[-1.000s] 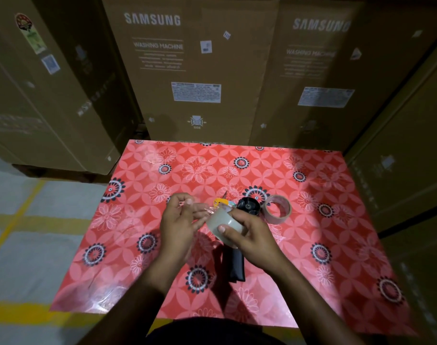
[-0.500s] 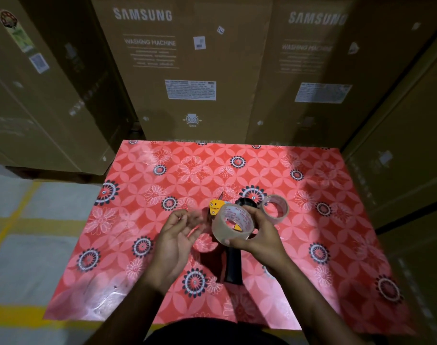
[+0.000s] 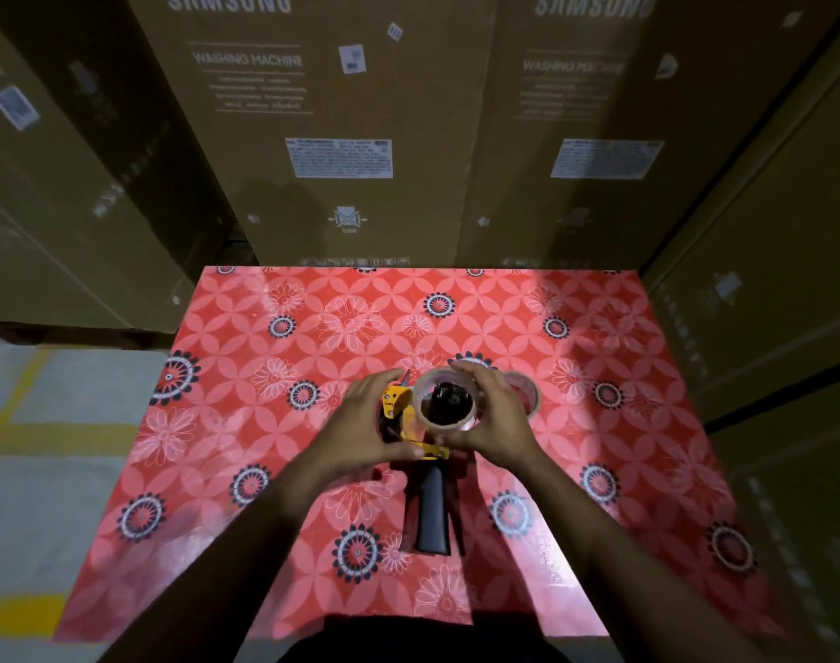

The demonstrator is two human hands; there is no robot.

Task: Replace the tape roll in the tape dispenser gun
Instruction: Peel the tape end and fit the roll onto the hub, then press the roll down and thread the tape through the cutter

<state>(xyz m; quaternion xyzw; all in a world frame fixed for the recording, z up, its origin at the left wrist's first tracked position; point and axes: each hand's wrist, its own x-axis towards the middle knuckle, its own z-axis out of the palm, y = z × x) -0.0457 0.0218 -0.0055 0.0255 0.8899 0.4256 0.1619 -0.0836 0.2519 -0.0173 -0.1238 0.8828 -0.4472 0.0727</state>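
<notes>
The tape dispenser gun (image 3: pixel 431 509) lies flat on the red flowered table (image 3: pixel 265 471), black handle toward me, yellow frame at its far end. A clear tape roll (image 3: pixel 449 425) sits around the gun's black hub. My right hand (image 3: pixel 492 418) curls over the roll's right side and grips it. Resting on the yellow frame is my left hand (image 3: pixel 368 425), thumb on the frame's near edge. A second, thinner tape roll (image 3: pixel 528 392) lies on the table just behind my right hand, mostly hidden.
Tall brown cardboard washing-machine boxes (image 3: pixel 341 136) stand against the table's far edge and close along its right side (image 3: pixel 767 279). To the left is grey floor with yellow lines (image 3: pixel 21 423).
My right hand has turned the clear roll flat and lowered it over the gun's black hub. The left hand has moved right, from open in the air onto the yellow frame.
</notes>
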